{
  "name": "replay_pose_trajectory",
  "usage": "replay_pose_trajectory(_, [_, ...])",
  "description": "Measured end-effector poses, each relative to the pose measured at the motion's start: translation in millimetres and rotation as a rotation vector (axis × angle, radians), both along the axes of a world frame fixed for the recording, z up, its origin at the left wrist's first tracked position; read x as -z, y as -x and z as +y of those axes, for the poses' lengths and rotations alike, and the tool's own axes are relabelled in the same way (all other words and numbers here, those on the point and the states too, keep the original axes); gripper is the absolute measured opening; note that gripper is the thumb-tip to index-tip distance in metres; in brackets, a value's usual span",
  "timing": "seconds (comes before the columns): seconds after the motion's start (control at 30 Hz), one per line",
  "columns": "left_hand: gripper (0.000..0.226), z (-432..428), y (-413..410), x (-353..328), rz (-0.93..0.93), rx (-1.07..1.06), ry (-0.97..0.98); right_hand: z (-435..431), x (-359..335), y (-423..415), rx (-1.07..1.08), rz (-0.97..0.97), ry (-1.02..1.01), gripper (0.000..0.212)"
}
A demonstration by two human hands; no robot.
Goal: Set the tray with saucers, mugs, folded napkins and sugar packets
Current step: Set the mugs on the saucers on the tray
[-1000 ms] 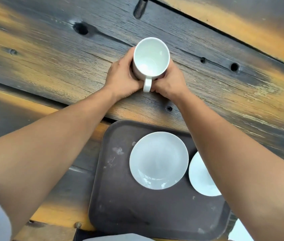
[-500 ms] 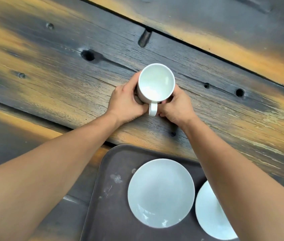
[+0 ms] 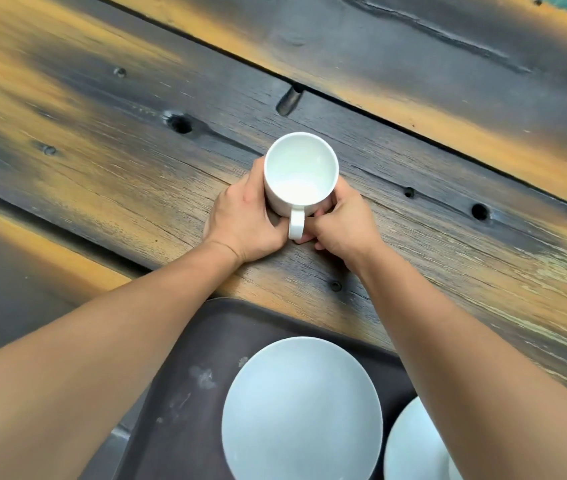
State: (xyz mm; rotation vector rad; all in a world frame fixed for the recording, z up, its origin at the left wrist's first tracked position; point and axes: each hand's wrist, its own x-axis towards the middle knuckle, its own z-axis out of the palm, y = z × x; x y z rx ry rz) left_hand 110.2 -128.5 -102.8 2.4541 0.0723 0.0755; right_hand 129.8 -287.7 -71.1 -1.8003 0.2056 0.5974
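Observation:
A white mug [image 3: 301, 171] is upright over the wooden table, its handle pointing toward me. My left hand [image 3: 245, 220] wraps its left side and my right hand [image 3: 344, 223] wraps its right side, both gripping it near the base. Below, a dark brown tray [image 3: 185, 393] carries two white saucers: one in the middle [image 3: 301, 407] and another at the right [image 3: 413, 445], partly hidden by my right forearm. No napkins or sugar packets are in view.
The weathered plank table [image 3: 102, 150] has knot holes, gaps between boards and bolt holes. The tray's far rim lies a short way nearer to me than the mug.
The mug in both hands has come nearer to me and toward the tray. The view has tilted up, so the tray and saucers sit lower in frame.

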Motion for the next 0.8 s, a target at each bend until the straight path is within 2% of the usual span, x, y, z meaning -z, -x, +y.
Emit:
replay_pose_trajectory(0.2, [0.071,-1,1,-2,-0.010,-0.015,-0.013,1,-3,1,0.003,0.007,-0.027,0.065])
replay_pose_trajectory(0.53, [0.073,-1,-1,1,-0.017,-0.022,-0.033,1,3,0,0.020,-0.020,0.001,0.068])
replay_pose_trajectory(0.73, [0.073,-5,4,-8,0.058,-0.047,0.005,3,-4,11,0.063,-0.053,-0.001,0.073])
replay_pose_trajectory(0.8, [0.079,-10,8,-19,0.097,-0.073,0.056,4,-10,14,0.059,-0.038,0.027,0.068])
